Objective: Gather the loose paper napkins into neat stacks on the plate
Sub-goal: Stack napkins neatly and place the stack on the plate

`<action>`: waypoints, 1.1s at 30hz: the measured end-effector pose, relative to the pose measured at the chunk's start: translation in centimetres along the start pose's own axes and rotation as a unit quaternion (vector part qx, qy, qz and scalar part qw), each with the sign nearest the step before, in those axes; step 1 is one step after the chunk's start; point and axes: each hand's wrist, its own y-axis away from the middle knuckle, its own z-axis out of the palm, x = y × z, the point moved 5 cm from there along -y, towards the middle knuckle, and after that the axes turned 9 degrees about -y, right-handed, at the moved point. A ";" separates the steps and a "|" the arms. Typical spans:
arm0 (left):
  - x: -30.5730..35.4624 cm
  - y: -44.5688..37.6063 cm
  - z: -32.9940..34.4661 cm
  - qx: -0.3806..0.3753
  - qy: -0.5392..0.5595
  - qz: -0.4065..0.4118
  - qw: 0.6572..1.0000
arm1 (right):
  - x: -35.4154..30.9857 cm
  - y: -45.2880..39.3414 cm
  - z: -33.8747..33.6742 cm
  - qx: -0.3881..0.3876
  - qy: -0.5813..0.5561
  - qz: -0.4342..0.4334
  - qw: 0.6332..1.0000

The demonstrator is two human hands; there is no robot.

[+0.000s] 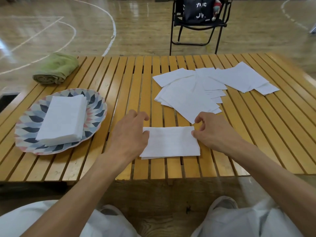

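Two hands pinched a small napkin stack (171, 142) at 6 o'clock on the surface (256, 134); left hand (130, 134) gripped its left edge, right hand (213, 132) its right; loose napkins (196, 89) lay at 1 o'clock; the plate (95, 108) at 9 o'clock carried a neat pile (63, 117).

Plate (95, 115) left, loose napkins (188, 93) right, towel (56, 69) behind plate

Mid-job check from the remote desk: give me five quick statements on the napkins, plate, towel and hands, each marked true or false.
1. The patterned plate is empty. False: a neat stack of white napkins lies on it.
2. Both hands touch the small napkin stack on the wooden slatted table. True: left hand, right hand.
3. The loose white napkins lie right of the plate. True.
4. The rolled green towel sits on the plate. False: on the table, beyond it.
5. The loose napkins are squared up. False: fanned, overlapping.
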 end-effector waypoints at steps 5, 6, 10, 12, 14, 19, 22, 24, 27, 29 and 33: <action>2.1 0.7 0.3 -0.042 0.038 0.120 0.991 | -1.6 0.5 0.2 -0.056 -0.007 -0.086 0.995; 2.2 0.8 0.6 -0.052 0.029 0.129 0.990 | -1.9 0.6 0.5 -0.076 0.003 -0.099 0.992; 2.0 0.9 1.5 -0.097 -0.027 0.132 0.986 | -2.2 1.0 1.6 -0.116 0.076 -0.130 0.982; 1.8 0.8 1.7 -0.108 -0.039 0.131 0.985 | -2.2 1.0 1.7 -0.111 0.092 -0.135 0.980; 1.8 0.9 1.8 -0.113 -0.044 0.133 0.984 | -2.2 0.9 1.6 -0.103 0.097 -0.139 0.980; 1.9 0.9 2.2 -0.131 -0.050 0.133 0.981 | -1.7 0.4 1.7 -0.090 0.084 -0.140 0.982; 1.9 1.0 2.2 -0.135 -0.049 0.134 0.980 | -1.1 -0.3 1.1 -0.038 0.066 -0.133 0.988; 2.0 1.0 2.1 -0.135 -0.047 0.134 0.981 | -0.7 -0.8 0.9 -0.031 0.077 -0.123 0.989; 2.0 1.0 2.0 -0.136 -0.048 0.133 0.981 | -0.2 -1.0 1.8 -0.080 0.110 -0.103 0.985; 2.1 1.0 1.9 -0.140 -0.048 0.131 0.980 | -0.1 -1.1 2.2 -0.095 0.131 -0.095 0.982; 2.1 1.0 1.8 -0.143 -0.042 0.132 0.980 | -0.3 -1.5 2.0 -0.066 0.150 -0.095 0.982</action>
